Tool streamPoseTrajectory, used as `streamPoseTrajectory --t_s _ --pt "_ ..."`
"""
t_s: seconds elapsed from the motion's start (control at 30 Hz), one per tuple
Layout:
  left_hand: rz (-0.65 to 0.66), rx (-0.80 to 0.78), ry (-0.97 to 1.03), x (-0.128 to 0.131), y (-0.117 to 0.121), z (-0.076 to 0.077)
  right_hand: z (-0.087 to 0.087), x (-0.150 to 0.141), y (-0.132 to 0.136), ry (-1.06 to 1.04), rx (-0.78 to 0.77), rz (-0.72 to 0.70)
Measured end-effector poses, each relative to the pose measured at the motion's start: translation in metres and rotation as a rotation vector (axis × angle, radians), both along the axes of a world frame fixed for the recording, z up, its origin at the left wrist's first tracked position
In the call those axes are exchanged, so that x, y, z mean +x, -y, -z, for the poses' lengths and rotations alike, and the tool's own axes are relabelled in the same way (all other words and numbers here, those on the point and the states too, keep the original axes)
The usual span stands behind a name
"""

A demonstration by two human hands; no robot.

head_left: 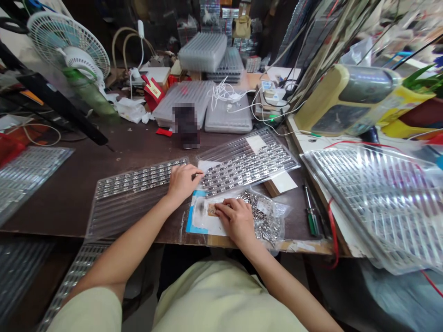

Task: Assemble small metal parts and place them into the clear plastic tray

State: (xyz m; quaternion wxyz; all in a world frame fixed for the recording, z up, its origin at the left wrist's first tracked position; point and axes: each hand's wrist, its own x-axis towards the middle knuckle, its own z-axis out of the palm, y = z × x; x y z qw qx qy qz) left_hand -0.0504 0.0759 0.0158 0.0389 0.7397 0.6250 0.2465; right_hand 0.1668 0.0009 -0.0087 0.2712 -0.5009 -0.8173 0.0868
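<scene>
Near the front edge of a dark brown table (138, 138), two bare hands work between clear ribbed plastic trays. The left hand (183, 182) is over the inner end of the left tray (110, 221), its fingertips reaching to the near left end of the right tray (221, 156). Its grip is drawn nearly together, with a dark patch between thumb and fingers; I cannot tell whether that is a small part or just a gap. Rows of small metal parts (145, 177) fill the far half of the left tray; similar rows lie in the near part of the right tray, which sits at a slant.

The right hand (238, 221) has its fingertips at a small tan piece (212, 210) on a white and blue sheet (197, 226). Its fingers are bent and close together; whether they pinch the piece or only press on it, I cannot tell. Just beside this hand, to its right, lies a clear bag of loose metal pieces (273, 226).

Farther right on the table is a green-handled screwdriver (312, 223). Toward the back are closed plastic cases (230, 120) with a tangled white cable (224, 94) on top, and at the far left a white fan (81, 60) stands by a green bottle (86, 94).
</scene>
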Motion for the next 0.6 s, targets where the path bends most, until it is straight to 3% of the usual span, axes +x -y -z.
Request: streamPoseTrajectory --t_s 0.1,0.2,0.3,0.43,0.5,0.6 --pt "0.032 -0.043 -0.009 0.016 -0.013 -0.003 -0.006 0.018 0.002 0.093 0.047 0.082" --pt "0.027 -0.085 0.061 0.014 -0.011 -0.007 -0.007 0.036 0.003 0.172 0.071 0.135" --pt "0.011 -0.159 0.301 0.006 0.008 -0.011 -0.005 0.043 0.004 0.192 0.046 0.149" --pt "0.087 -0.42 0.684 0.005 0.047 -0.009 -0.003 0.041 0.001 0.172 0.028 0.173" --pt "0.098 -0.493 0.744 0.01 0.064 -0.002 -0.002 0.04 -0.001 0.141 0.038 0.177" --pt "0.065 -0.432 0.681 0.023 0.081 0.01 0.001 0.04 -0.003 0.075 0.073 0.168"
